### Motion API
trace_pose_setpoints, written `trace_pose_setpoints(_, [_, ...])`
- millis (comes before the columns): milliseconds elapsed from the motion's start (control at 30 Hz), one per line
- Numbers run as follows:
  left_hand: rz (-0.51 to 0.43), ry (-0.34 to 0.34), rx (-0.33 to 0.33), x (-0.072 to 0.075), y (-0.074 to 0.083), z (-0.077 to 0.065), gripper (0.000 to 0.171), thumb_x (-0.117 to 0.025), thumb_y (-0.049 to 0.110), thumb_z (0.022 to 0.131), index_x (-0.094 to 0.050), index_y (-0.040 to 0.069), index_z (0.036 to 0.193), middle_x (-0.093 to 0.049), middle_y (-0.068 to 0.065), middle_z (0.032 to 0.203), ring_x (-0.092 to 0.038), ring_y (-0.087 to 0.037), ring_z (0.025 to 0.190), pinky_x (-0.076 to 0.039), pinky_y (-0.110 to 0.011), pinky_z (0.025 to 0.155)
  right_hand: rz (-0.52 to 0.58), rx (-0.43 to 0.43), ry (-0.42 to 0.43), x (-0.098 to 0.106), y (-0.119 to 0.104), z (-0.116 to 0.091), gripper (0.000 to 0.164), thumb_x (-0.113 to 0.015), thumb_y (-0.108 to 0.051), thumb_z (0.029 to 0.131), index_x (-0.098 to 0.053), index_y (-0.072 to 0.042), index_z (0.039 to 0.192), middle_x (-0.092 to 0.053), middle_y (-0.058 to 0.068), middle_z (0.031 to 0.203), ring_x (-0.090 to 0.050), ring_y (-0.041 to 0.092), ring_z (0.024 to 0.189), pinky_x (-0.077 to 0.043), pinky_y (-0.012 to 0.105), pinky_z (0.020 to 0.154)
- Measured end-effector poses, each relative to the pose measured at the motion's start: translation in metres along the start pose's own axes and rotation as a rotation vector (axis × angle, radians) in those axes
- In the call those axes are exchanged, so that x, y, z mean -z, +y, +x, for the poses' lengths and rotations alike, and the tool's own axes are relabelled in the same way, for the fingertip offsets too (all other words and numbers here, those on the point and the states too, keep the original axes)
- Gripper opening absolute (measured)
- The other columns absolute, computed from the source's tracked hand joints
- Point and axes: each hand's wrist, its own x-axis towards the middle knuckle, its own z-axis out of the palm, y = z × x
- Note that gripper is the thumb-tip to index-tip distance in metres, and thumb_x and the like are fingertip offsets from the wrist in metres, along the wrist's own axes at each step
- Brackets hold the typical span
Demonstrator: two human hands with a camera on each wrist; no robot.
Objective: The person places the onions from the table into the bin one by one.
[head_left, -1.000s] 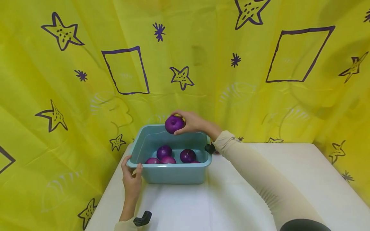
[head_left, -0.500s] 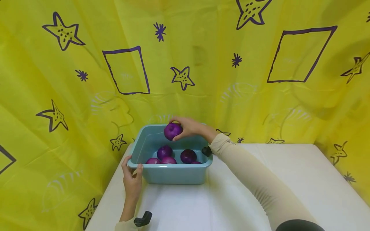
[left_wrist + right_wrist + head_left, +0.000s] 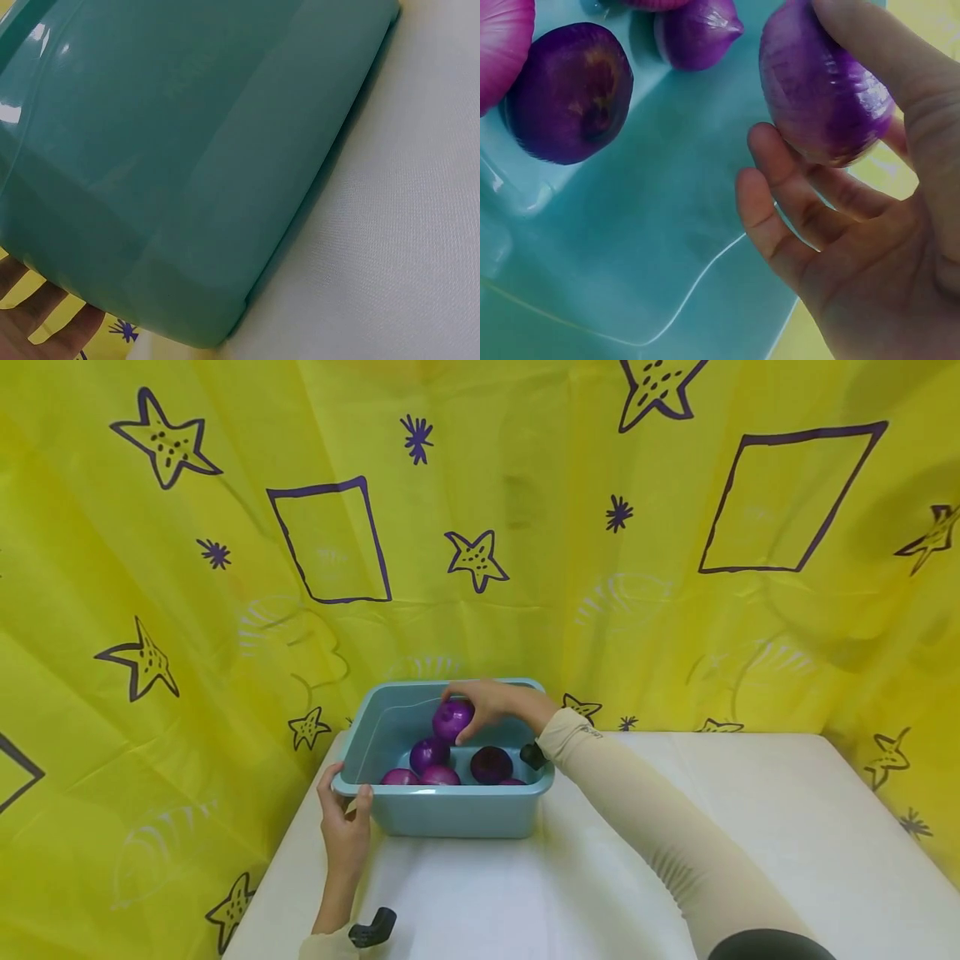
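Inside the far part of a blue-green plastic basin point(image 3: 453, 814), my right hand point(image 3: 491, 703) holds a purple onion point(image 3: 452, 721) between thumb and fingers. The right wrist view shows this onion point(image 3: 821, 90) above the basin floor, the thumb across its top. Several other onions lie in the basin, among them a dark purple onion point(image 3: 491, 765), another purple onion point(image 3: 430, 753) and a pinkish onion point(image 3: 439, 775). At the near left corner, my left hand point(image 3: 347, 835) grips the basin's rim, thumb in front. Its fingers point(image 3: 82, 330) show past the basin wall in the left wrist view.
The basin stands on a white-covered table point(image 3: 675, 827), toward its far left. Directly behind hangs a yellow curtain point(image 3: 540, 635) with purple stars and squares. Dark wrist mounts point(image 3: 372, 928) sit on both forearms.
My right hand has lowered the purple onion from above the basin's back rim down into the basin. The left hand has kept its grip on the rim.
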Motion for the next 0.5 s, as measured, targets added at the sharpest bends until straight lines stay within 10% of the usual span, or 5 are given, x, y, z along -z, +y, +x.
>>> trace_pose_setpoints(500, [-0.001,-0.006,0.014,-0.0004,0.0012,-0.0005,0.059,-0.058,0.017,0.102,-0.03,0.017,0.154,-0.047,-0.022,0.151,-0.051,-0.046,0.13,-0.044,-0.015,0.087,0.017,-0.031,-0.039,-0.0047,-0.0012,-0.0029,0.076,-0.086,-0.032,0.085,-0.047,-0.018,0.148,-0.056,0.012,0.142,-0.055,0.03,0.127,-0.047,0.043,0.105])
